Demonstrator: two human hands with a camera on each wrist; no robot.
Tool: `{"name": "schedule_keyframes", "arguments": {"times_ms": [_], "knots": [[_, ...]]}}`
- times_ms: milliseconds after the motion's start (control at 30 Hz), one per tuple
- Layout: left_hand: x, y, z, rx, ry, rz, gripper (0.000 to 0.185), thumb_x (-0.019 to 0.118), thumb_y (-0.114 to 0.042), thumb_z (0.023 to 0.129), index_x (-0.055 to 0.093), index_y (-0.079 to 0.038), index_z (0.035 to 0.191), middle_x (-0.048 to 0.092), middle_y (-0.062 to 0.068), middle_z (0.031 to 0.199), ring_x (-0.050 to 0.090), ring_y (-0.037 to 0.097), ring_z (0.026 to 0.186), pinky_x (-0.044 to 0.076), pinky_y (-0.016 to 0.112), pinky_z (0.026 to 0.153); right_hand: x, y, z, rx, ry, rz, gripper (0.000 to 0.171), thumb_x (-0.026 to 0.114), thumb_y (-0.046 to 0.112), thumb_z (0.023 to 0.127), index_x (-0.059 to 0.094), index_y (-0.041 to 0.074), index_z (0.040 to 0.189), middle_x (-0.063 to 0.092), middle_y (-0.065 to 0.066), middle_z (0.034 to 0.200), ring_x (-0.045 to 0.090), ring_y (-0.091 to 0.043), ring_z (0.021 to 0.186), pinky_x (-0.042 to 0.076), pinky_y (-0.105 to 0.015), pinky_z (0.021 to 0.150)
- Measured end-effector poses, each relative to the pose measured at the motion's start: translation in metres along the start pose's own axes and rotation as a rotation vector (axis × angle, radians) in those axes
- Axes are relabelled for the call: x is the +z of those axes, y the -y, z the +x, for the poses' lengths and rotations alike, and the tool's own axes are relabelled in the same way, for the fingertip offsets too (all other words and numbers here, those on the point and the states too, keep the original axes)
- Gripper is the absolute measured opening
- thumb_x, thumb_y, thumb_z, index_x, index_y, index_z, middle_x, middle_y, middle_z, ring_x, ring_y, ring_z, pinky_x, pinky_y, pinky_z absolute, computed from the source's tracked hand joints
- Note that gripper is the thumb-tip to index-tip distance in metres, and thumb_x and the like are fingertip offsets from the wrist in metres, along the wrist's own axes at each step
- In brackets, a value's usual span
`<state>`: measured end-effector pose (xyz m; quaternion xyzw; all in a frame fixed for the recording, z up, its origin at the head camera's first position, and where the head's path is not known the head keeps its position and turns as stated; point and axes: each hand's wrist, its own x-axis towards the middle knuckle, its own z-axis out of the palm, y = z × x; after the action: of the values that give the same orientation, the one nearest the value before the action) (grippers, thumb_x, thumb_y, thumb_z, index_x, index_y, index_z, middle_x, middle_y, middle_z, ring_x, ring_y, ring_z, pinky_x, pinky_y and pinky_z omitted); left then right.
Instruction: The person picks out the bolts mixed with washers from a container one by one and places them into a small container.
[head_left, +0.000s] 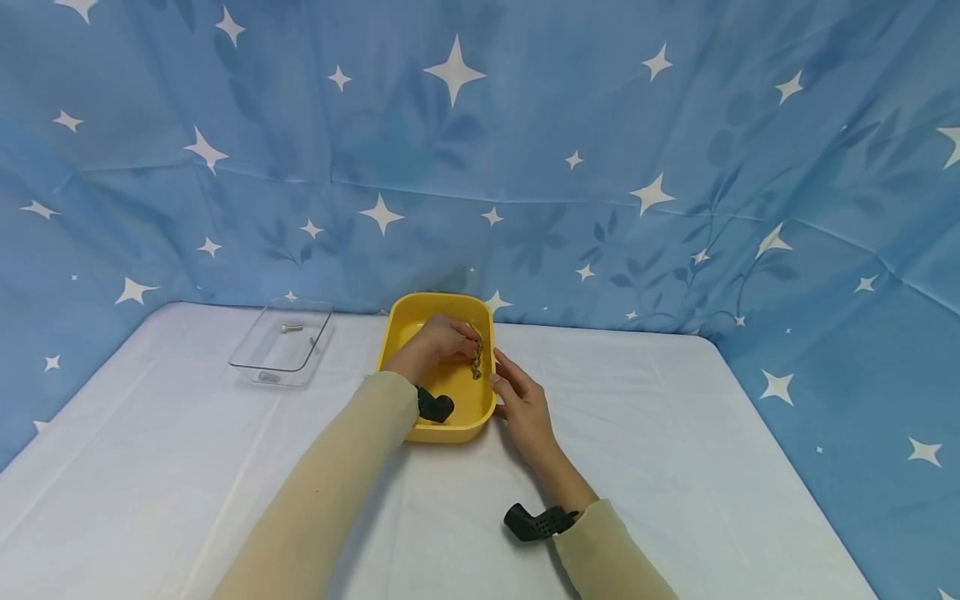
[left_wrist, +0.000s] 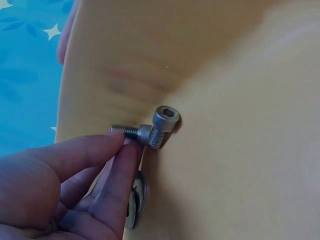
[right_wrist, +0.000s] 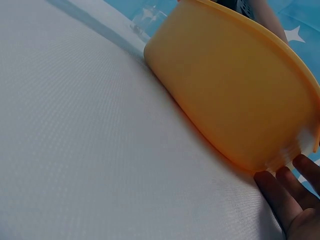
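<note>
While left hand (head_left: 442, 340) fingers (left_wrist: 107, 150) pinch bolt (left_wrist: 150, 131) in yellow tray (head_left: 450, 400); right hand (head_left: 525, 408) fingers straight beside rim.

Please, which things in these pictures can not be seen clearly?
- Washers, left wrist view: mostly behind the left hand; number unclear.
- Bolts, head view: too small to count.
- Right hand, right wrist view: cut off by the edge.
- Yellow tub inside: hidden by its wall there.

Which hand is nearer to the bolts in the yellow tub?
Left. The left hand is inside the yellow tub, pinching the bolts; the right hand rests outside against the tub's right wall.
</note>
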<state>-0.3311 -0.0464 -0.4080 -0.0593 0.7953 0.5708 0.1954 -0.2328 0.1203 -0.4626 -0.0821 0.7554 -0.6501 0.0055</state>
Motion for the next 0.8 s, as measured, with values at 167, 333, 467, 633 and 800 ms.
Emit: {"name": "schedule_keyframes", "arguments": {"times_ms": [167,333,467,633,800], "knots": [[0.0008,-0.0007,-0.0036,0.011,-0.006,0.043,0.029,0.072,0.005,0.087,0.074,0.0,0.116,0.073,0.013,0.101,0.069,0.019,0.086,0.061,0.031,0.094,-0.0005,-0.0054,0.0021,-0.008,0.007,-0.001,0.047,0.053,0.029,0.106,0.046,0.027,0.153,0.055,-0.012,0.15,0.06,-0.032,0.129,0.063,-0.035,0.09],[0.0017,-0.0013,-0.0043,-0.004,-0.025,0.095,0.026,0.074,0.004,0.086,0.076,-0.003,0.111,0.074,0.012,0.104,0.069,0.02,0.09,0.062,0.028,0.09,0.0001,-0.0049,0.0016,-0.006,0.006,0.0,0.047,0.054,0.03,0.106,0.046,0.028,0.153,0.055,-0.012,0.15,0.06,-0.032,0.13,0.063,-0.036,0.09],[0.0014,-0.0003,-0.0025,-0.017,-0.026,0.135,0.025,0.076,0.001,0.086,0.076,-0.005,0.11,0.072,0.01,0.107,0.067,0.021,0.095,0.06,0.027,0.095,0.0007,-0.0054,0.0021,0.0,0.007,0.0,0.047,0.054,0.03,0.106,0.047,0.028,0.152,0.055,-0.011,0.15,0.059,-0.031,0.131,0.063,-0.036,0.091],[-0.0005,0.0009,-0.0037,-0.031,-0.012,0.159,0.028,0.075,-0.001,0.088,0.074,-0.006,0.116,0.071,0.013,0.116,0.066,0.024,0.102,0.056,0.032,0.104,0.0007,-0.0051,0.0024,-0.005,0.005,0.01,0.047,0.054,0.028,0.106,0.047,0.026,0.152,0.055,-0.013,0.149,0.06,-0.033,0.13,0.063,-0.037,0.089],[-0.0019,0.0009,-0.0052,-0.05,0.005,0.136,0.028,0.074,-0.001,0.09,0.074,-0.004,0.117,0.071,0.016,0.118,0.072,0.025,0.098,0.06,0.033,0.097,0.0007,-0.0035,0.0021,0.003,-0.007,0.005,0.047,0.054,0.027,0.105,0.048,0.028,0.152,0.056,-0.012,0.148,0.061,-0.032,0.128,0.064,-0.035,0.088]]}}
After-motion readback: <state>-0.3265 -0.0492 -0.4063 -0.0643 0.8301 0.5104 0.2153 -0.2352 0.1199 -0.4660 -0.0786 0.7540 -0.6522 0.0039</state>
